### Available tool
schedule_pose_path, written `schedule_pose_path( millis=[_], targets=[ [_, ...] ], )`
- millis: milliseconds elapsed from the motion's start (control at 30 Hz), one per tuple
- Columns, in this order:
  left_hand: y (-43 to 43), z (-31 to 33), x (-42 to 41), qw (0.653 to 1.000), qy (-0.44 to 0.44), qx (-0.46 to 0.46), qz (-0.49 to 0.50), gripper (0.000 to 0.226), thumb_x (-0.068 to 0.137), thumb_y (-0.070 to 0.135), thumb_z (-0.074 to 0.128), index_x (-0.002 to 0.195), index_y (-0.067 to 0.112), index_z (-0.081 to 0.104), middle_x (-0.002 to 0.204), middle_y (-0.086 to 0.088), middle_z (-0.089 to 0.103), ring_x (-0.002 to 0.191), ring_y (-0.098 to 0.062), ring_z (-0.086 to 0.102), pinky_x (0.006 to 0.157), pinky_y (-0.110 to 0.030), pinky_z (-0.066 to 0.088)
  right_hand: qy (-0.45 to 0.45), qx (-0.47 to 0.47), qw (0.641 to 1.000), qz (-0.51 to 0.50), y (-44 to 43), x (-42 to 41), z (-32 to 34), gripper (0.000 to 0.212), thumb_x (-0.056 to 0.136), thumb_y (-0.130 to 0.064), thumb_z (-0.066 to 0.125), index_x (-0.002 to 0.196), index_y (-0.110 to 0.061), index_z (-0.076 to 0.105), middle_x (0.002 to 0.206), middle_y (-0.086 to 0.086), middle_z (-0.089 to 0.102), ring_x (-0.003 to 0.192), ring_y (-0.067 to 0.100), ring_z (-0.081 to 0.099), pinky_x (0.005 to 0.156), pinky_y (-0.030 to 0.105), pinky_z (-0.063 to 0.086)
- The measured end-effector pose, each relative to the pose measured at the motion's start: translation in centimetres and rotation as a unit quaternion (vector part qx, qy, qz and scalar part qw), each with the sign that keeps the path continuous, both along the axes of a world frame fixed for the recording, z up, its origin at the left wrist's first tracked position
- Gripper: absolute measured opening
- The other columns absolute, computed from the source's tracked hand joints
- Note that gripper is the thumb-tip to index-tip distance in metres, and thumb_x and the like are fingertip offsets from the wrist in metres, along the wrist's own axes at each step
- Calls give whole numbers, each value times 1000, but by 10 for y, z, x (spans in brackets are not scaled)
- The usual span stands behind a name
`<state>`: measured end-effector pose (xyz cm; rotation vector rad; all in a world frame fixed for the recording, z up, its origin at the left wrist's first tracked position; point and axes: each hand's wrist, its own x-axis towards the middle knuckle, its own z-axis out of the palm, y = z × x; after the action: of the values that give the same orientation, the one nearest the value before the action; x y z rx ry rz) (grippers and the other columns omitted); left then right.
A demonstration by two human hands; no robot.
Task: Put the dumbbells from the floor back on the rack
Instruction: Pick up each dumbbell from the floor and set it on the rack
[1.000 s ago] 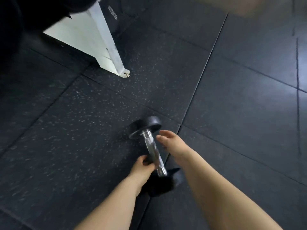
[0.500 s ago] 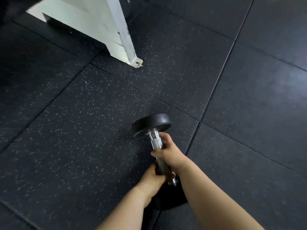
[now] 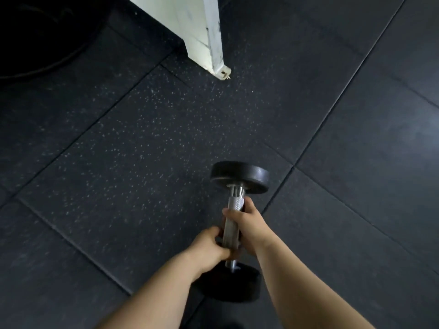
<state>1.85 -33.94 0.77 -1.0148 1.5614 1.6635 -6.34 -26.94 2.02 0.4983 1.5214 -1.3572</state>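
Observation:
A dumbbell (image 3: 240,176) with two black round heads and a chrome knurled handle points away from me, low over the black rubber floor. My right hand (image 3: 248,224) is wrapped around the upper part of the handle. My left hand (image 3: 209,248) grips the lower part, just above the near head (image 3: 234,284). Both forearms reach in from the bottom edge. The white foot of the rack (image 3: 209,39) stands at the top centre, well beyond the dumbbell.
Black speckled rubber tiles (image 3: 118,162) with visible seams cover the floor on all sides. A large dark round shape (image 3: 35,36), perhaps a weight plate, fills the top left corner beside the rack foot.
My right hand closed around the handle, joining the left. The dumbbell turned from slanted to pointing straight away, and the view shifted so the rack foot sits nearer the top centre.

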Motion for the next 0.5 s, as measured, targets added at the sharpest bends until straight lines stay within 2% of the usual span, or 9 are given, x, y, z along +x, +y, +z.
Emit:
schedule_pose_path(
  millis=[67,133,233,300,367,433,500],
  targets=[
    [0,38,18,1000,-1,9,2,32,70,2,72,73,27,51,86,-5,65,92,-27,62,87,-37,52,7,2,1000,-17,2,18,43,24,86,3,50,89,-20,45,78,4,46,68,15,47,58,29,47],
    [1,92,33,1000,-2,19,12,35,69,3,74,72,27,49,77,3,60,85,-22,58,79,-30,48,11,3,1000,-24,1,33,97,22,86,6,48,90,-16,44,73,3,45,62,12,46,52,24,45],
    [-2,188,49,999,4,30,14,38,49,23,79,74,27,50,80,5,62,89,-23,60,92,-39,49,12,-11,1000,-26,-2,46,195,20,87,5,47,94,-13,45,70,1,48,58,9,50,44,17,47],
    [-9,259,62,999,5,28,24,48,34,33,75,76,26,53,85,0,66,91,-26,64,94,-42,51,39,-3,999,11,-6,53,269,20,86,4,51,96,-13,49,74,0,53,64,9,53,50,15,49],
    [-18,341,73,999,15,14,32,45,36,30,76,75,25,53,81,3,64,79,-17,63,81,-32,52,56,-11,997,49,-12,61,347,19,84,3,55,91,-14,52,76,2,56,62,10,58,55,17,51],
    [-27,424,87,998,46,-16,40,42,39,35,76,71,26,51,74,9,60,66,-6,56,66,-21,46,69,-45,992,96,-20,70,423,18,83,4,58,88,-13,52,75,3,57,52,5,62,51,15,51],
    [-36,489,101,993,86,-61,59,35,54,28,79,67,26,47,66,13,55,54,2,51,55,-10,40,107,-84,980,142,-32,80,485,20,82,4,59,90,-13,52,75,2,57,49,2,63,50,14,51]
  ],
)
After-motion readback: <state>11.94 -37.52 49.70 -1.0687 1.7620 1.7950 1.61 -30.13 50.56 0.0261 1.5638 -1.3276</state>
